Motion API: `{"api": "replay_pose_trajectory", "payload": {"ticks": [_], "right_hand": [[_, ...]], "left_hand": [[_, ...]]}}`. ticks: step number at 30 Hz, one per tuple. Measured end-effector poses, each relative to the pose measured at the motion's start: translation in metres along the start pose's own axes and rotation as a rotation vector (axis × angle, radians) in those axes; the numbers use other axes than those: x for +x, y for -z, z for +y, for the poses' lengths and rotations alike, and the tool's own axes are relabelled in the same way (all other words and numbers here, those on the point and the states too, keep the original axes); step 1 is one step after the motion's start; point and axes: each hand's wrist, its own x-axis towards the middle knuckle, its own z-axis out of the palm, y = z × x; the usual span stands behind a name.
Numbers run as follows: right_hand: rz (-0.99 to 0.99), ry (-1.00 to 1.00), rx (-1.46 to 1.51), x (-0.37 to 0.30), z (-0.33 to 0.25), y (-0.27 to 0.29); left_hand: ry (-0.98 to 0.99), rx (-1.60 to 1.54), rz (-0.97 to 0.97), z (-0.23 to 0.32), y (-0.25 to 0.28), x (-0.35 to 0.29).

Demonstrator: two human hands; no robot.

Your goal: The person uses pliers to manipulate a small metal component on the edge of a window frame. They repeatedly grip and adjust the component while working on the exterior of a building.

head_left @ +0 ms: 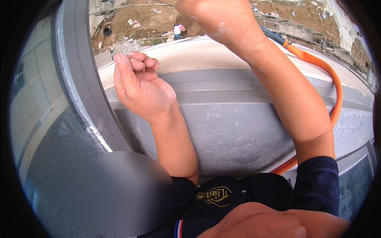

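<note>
My left hand (145, 87) is raised beside a grey upright window frame (77, 59), palm turned up. Its fingers curl loosely, the thumb stands apart, and nothing shows in it. Whitish dust marks the skin of both hands. My right hand (222, 20) reaches out over the far edge of the sill; its fingers are cut off by the top of the picture. Behind the right wrist passes an orange hose (317, 59) with a dark blue end piece (273, 36) clamped to it. Whether my right hand holds that piece cannot be seen.
A dusty grey sill (238, 131) lies below my forearms, with a pale ledge (190, 57) beyond it. A glass pane (43, 119) stands at left. Far below, the dirt ground (151, 20) holds debris and a black pipe opening (106, 31). The hose loops down on the right.
</note>
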Motion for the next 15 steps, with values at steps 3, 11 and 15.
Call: {"api": "replay_pose_trajectory", "payload": {"ticks": [3,11,15], "right_hand": [[-0.05,-0.071,0.006,0.001,-0.003,0.001],[0.052,0.062,-0.136,-0.002,-0.002,0.0],[0.029,0.039,-0.047,-0.008,-0.016,0.003]], "left_hand": [[-0.003,0.004,0.002,0.0,0.001,0.0],[-0.01,0.006,-0.001,0.0,0.0,0.0],[-0.015,0.01,0.001,0.0,0.001,0.0]]}}
